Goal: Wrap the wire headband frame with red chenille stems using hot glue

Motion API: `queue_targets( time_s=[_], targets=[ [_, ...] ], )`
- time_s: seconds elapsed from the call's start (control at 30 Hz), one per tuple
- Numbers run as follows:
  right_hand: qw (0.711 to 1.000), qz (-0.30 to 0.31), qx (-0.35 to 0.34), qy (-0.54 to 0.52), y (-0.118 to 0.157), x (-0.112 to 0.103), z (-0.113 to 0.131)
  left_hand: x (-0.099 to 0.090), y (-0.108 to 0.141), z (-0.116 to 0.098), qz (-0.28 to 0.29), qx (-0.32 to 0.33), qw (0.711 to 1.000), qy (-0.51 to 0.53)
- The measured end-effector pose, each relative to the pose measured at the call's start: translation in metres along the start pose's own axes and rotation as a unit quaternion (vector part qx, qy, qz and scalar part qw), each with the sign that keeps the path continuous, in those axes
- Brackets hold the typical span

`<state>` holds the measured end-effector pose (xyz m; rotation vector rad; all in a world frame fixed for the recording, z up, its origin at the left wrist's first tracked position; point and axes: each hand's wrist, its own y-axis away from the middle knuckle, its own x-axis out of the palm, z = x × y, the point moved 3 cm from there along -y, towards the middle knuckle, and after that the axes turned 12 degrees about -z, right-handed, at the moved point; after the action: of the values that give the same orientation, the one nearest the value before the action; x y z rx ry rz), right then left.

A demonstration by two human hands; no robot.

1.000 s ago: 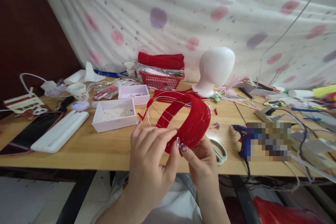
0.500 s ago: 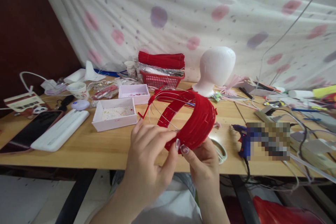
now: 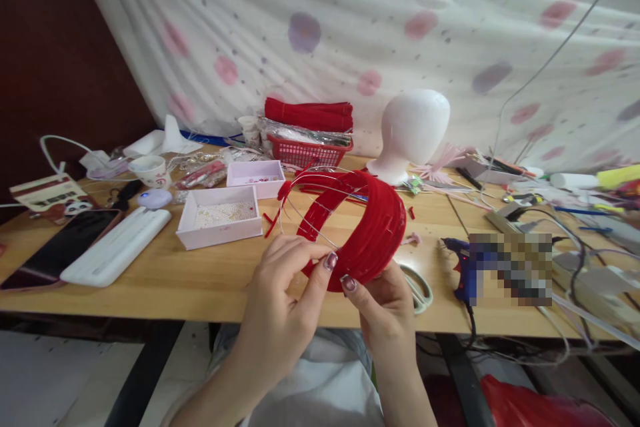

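Observation:
A wide red fuzzy band (image 3: 377, 240), bent into a ring with thin silvery wires (image 3: 313, 217) curving out at its left, is held above the table's front part. My left hand (image 3: 287, 293) pinches the lower left edge of the band where the wires meet it, thumb and index finger together. Around the lower right side, my right hand (image 3: 387, 303) grips the band, its thumb on the near edge and its other fingers mostly hidden behind. The two thumbs are close together but apart.
White boxes of beads (image 3: 220, 217) stand left of the band, near a white power bank (image 3: 117, 247). Behind are a red basket (image 3: 310, 152) and a white foam head (image 3: 415, 127). Scissors (image 3: 423, 290) and a blue glue gun (image 3: 465, 267) lie to the right.
The red band has shifted slightly left and turned a little. My left thumb and fingertips have moved slightly up and left along with it, while my right hand keeps its grip.

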<state>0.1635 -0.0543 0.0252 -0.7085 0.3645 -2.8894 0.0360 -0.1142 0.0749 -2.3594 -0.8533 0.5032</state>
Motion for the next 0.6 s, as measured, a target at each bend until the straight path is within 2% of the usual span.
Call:
queue_targets(
  time_s=[0.17, 0.33, 0.43, 0.6],
  targets=[
    [1.000, 0.012, 0.016, 0.005, 0.001, -0.001, -0.001, 0.000, -0.001, -0.002, -0.005, 0.019, 1.000, -0.020],
    [0.999, -0.019, 0.011, 0.038, 0.001, -0.005, -0.003, -0.003, -0.003, 0.008, 0.015, -0.046, 0.999, 0.003],
    [0.999, -0.018, 0.007, 0.034, 0.001, -0.003, -0.002, -0.003, -0.003, 0.012, 0.024, -0.073, 0.997, 0.026],
    [0.999, -0.018, 0.005, 0.044, 0.002, -0.001, -0.002, 0.000, -0.004, 0.011, 0.017, -0.049, 0.999, -0.011]
  ],
)
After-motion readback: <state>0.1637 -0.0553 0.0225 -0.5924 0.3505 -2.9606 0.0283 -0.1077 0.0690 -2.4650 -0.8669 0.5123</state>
